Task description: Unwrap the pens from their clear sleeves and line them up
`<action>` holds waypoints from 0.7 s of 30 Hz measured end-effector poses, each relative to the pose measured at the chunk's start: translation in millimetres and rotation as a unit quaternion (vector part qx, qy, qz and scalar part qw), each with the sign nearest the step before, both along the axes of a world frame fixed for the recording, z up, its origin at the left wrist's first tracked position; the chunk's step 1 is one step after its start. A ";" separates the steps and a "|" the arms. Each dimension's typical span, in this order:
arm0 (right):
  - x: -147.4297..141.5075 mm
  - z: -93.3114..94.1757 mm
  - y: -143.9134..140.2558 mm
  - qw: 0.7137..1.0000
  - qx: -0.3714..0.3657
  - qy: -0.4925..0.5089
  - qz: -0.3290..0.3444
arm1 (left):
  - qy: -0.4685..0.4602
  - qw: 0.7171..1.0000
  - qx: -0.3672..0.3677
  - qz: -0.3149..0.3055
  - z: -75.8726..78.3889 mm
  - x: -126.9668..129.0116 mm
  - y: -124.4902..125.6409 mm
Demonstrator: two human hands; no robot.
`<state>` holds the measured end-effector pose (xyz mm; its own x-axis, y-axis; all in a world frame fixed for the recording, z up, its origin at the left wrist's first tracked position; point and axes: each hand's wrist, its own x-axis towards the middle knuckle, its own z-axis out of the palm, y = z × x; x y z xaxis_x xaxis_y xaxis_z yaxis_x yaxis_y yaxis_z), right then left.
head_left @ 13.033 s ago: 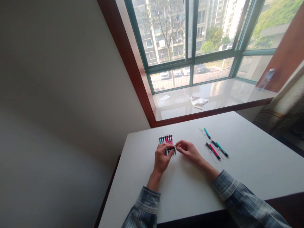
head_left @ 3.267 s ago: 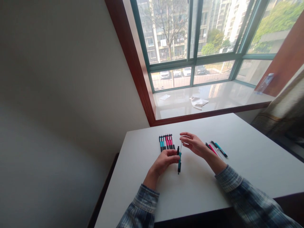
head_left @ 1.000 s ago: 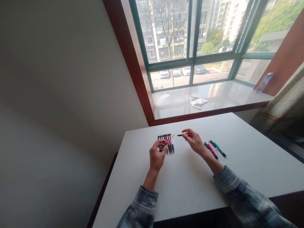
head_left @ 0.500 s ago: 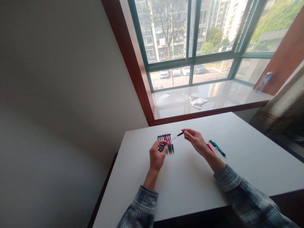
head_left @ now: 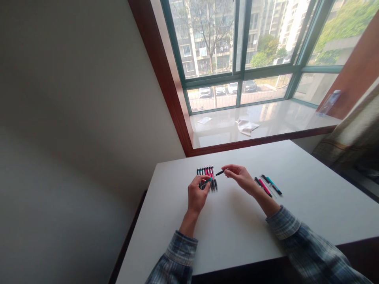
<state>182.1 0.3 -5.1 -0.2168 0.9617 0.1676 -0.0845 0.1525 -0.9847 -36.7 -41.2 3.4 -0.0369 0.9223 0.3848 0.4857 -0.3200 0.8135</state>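
Observation:
My left hand (head_left: 196, 198) is closed around a teal pen barrel (head_left: 209, 180), its front end pointing up and right. A short stretch of thin refill (head_left: 214, 176) shows between that barrel and a black pen grip (head_left: 220, 172). Thumb and fingers of my right hand (head_left: 241, 179) pinch the far end of the grip, in line with the barrel. Both hands are just above the table. Behind the left hand, several assembled pens (head_left: 207, 171) with pink or teal parts lie in a row, partly covered by the fingers.
On the white table (head_left: 237, 236), right of my right forearm, lie a pink pen barrel (head_left: 265, 188), a teal barrel (head_left: 274, 185) and black pen parts (head_left: 264, 178). A crumpled cloth (head_left: 246, 127) and a clear bottle (head_left: 328, 103) are on the windowsill (head_left: 219, 132).
My right hand has moved left and slightly down with the black grip, bringing it closer to the teal barrel. Less refill shows between them. The left hand has shifted slightly right.

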 end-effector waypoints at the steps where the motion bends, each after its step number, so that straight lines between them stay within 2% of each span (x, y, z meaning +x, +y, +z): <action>1: -1.2 0.0 -0.9 1.000 0.002 -0.003 0.007 | 0.002 1.000 0.001 -0.004 0.2 0.2 -0.3; 14: -6.2 -5.2 -3.0 0.999 0.003 0.001 0.046 | 0.041 0.999 0.026 -0.022 -0.6 -3.6 -1.4; 21: -4.9 -6.9 -1.7 0.999 0.004 -0.014 0.035 | 0.033 0.999 0.032 -0.027 0.4 -4.2 -2.2</action>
<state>177.3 -1.5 -12.0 -0.2891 0.9423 0.1688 -0.0671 0.1560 -0.9855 -41.0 -43.4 3.7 0.0401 0.8957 0.4429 0.5185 -0.3976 0.7570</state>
